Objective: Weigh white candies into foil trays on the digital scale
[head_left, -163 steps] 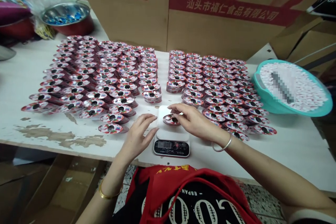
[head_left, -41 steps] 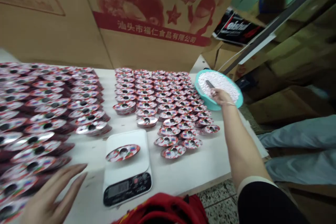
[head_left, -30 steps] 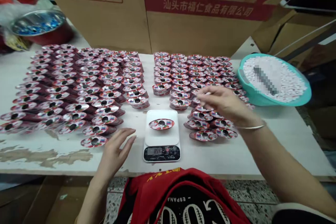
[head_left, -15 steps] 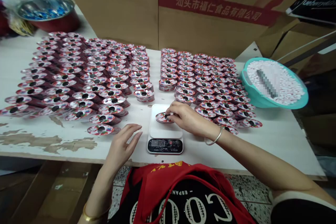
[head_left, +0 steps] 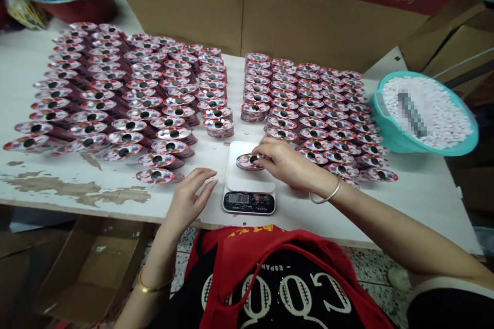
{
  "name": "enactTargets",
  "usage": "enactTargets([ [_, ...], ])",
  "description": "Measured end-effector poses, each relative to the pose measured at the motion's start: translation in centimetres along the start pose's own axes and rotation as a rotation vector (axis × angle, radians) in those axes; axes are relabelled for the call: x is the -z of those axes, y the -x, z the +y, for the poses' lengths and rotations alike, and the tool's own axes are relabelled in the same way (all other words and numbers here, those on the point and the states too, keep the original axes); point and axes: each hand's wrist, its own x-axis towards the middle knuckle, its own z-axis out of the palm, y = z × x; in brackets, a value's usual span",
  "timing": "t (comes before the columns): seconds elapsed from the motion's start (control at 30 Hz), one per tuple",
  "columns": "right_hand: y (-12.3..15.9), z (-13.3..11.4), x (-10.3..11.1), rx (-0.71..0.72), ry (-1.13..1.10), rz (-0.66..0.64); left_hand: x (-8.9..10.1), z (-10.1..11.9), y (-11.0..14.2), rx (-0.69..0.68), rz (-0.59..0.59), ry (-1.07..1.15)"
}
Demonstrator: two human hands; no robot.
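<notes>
A white digital scale lies on the table in front of me. On its platform stands a small oval red-and-white printed container with a dark round hole in its top. My right hand is over that hole, thumb and fingers pinched together, with small white tablets at the fingertips. My left hand rests left of the scale, fingers stretched out and apart, holding nothing. The scale's lit display shows digits too blurred to read surely.
Rows of matching oval containers fill the left side, and another block stands behind and right of the scale. A turquoise basin of small white tablets sits at the right. A metal bowl with blue-wrapped pieces stands back left; cardboard boxes line the back.
The camera view has tilted down slightly and shifted left. My right hand stays pinched at the container's hole, and the digits on the scale's display have changed. My left hand remains open beside the scale.
</notes>
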Motion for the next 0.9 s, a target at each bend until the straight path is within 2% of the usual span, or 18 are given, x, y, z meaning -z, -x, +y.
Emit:
enactTargets([
  [0.17, 0.0, -0.2, 0.2, -0.003, 0.04, -0.013, 0.0, 0.0, -0.1, 0.022, -0.009, -0.001],
  [0.4, 0.3, 0.8, 0.8, -0.016, -0.133, 0.145, -0.1, 0.3, -0.3, 0.013, -0.002, 0.014],
  [0.53, 1.4, 1.4, 0.9, -0.047, -0.173, 0.172, -0.2, 0.4, -0.6, 0.003, -0.017, 0.014],
  [0.7, 2.4, 1.2, 0.7, -0.024, -0.098, 0.115, -0.3, 0.6, -1.0, -0.006, -0.027, 0.006],
  [0.9, 1.7, 0.3, 0.3, -0.003, 0.031, -0.052, -0.3, 1.1, -1.2, 0.002, -0.046, -0.008],
])
